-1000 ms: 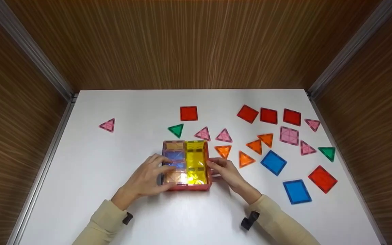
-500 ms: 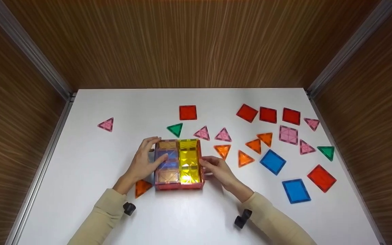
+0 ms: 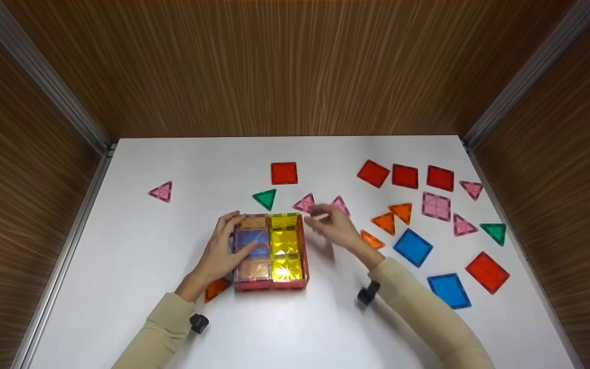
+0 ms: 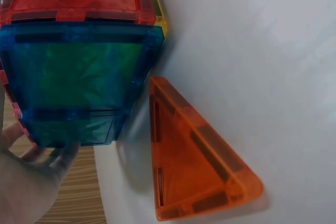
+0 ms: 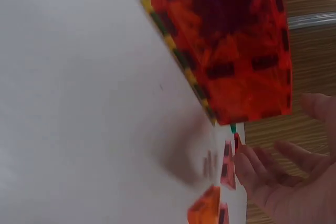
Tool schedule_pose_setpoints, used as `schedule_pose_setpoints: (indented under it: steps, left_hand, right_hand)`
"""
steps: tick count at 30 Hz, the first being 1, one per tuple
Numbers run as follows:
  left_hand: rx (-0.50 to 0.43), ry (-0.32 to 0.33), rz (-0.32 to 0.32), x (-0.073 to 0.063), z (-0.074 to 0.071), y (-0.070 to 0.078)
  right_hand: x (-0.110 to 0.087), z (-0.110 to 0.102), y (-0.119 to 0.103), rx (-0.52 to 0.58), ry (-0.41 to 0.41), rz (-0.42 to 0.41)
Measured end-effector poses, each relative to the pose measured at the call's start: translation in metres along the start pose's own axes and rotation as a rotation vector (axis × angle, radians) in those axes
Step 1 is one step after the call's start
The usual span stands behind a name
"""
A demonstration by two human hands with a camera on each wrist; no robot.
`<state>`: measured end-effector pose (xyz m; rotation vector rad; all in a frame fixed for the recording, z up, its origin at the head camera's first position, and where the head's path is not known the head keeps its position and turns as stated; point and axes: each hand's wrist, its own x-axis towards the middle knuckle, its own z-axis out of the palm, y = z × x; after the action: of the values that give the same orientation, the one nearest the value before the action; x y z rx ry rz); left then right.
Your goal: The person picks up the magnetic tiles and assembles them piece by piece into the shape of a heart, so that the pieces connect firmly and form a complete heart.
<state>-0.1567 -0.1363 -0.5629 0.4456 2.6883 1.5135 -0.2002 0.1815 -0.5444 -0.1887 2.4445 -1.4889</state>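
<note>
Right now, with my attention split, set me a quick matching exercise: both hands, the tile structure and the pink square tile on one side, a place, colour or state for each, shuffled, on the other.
Column one
1. Left hand
2. Right hand
3. Tile structure
4. Pink square tile

Column two
A. Yellow across its right half, seen from the head view
B. Lying between a red square tile and a pink triangle tile
C. Gripping the left side of the structure
D. Fingers loosely bent, seemingly holding nothing

Pairs: 1-C, 2-D, 3-A, 4-B
</note>
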Motion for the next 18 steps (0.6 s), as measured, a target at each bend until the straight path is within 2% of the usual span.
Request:
schedule_pose_setpoints:
  steps: [3,6,12,18]
  left_hand:
    - [-0.009,0.003,0.001,-0.001,0.001,0.0]
    - [-0.007,-0.002,0.007,0.0,0.002,0.0]
    - [-0.002,0.017,0.008,0.0,0.001,0.0]
    - [-0.004,0.007,-0.005,0.0,0.0,0.0]
  right_hand:
    - [0.027,-0.01,-0.002,-0.16,0.023,-0.109]
    - [0.055,-0.018,-0.001,-0.302,0.019,-0.172]
    - [0.101,-0.018,0.001,-0.631,-0.05,-0.195]
    - [0.123,-0.009,-0.002,-0.835,-0.15,-0.184]
